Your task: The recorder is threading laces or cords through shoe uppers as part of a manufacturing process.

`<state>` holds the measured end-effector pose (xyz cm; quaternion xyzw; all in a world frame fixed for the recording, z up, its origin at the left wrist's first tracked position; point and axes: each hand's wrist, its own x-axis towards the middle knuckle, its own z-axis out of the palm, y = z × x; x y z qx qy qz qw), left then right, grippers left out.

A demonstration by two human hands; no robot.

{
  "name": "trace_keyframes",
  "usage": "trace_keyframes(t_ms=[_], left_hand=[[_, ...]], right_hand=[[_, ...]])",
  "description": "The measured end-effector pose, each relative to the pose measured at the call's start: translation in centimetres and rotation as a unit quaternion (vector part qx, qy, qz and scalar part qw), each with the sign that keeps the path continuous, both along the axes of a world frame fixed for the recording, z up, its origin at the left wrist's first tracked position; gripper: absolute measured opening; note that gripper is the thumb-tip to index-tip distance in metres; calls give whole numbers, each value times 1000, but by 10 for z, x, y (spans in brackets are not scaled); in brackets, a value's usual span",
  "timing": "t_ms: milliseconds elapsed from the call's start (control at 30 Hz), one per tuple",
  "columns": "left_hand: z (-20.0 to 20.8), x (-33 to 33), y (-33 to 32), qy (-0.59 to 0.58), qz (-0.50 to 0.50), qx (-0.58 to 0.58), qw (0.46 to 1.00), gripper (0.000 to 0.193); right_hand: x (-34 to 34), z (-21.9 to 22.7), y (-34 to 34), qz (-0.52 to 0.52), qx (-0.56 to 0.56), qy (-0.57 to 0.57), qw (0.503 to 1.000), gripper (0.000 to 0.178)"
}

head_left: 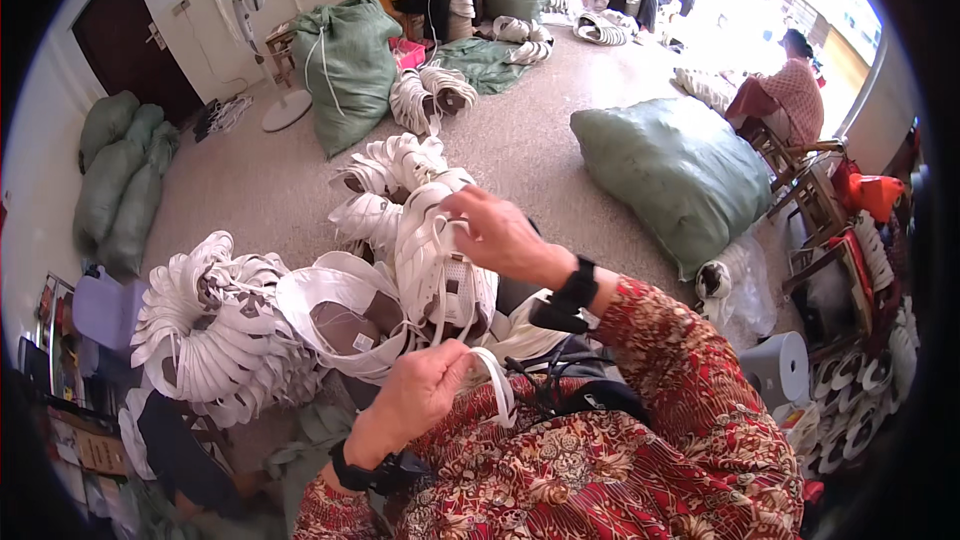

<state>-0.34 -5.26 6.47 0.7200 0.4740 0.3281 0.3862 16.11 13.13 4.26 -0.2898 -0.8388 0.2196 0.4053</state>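
A white shoe upper [432,265] with rows of lace holes lies in front of me, its narrow end pointing away. My left hand [418,395] is closed at the near end of it, pinching a flat white shoelace [497,385] that loops out to the right over my lap. Over the upper's far part, my right hand [505,235] has thumb and fingers drawn together on a thin strand of white lace; its fingertips are partly hidden. Left of the upper, another white shoe upper [300,290] lies with its brown-grey inside and a small label showing.
A curled stack of nested white uppers [215,340] stands at the left, with another stack [395,165] beyond my hands. Large green sacks [670,175] sit on the floor. A standing fan [287,110] is at the back left. Several other people work farther off.
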Motion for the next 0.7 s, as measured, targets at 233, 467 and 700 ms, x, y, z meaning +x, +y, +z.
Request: trace_keyframes(t_ms=[233, 467, 700], left_hand=[[3, 7, 21, 144, -15, 117, 983, 13], [-21, 21, 30, 77, -33, 97, 992, 19], [-21, 20, 31, 8, -47, 23, 999, 22]], right_hand=[[52, 23, -75, 277, -450, -42, 848, 31], [109, 20, -63, 251, -526, -48, 811, 26], [114, 16, -56, 311, -537, 38, 783, 24]])
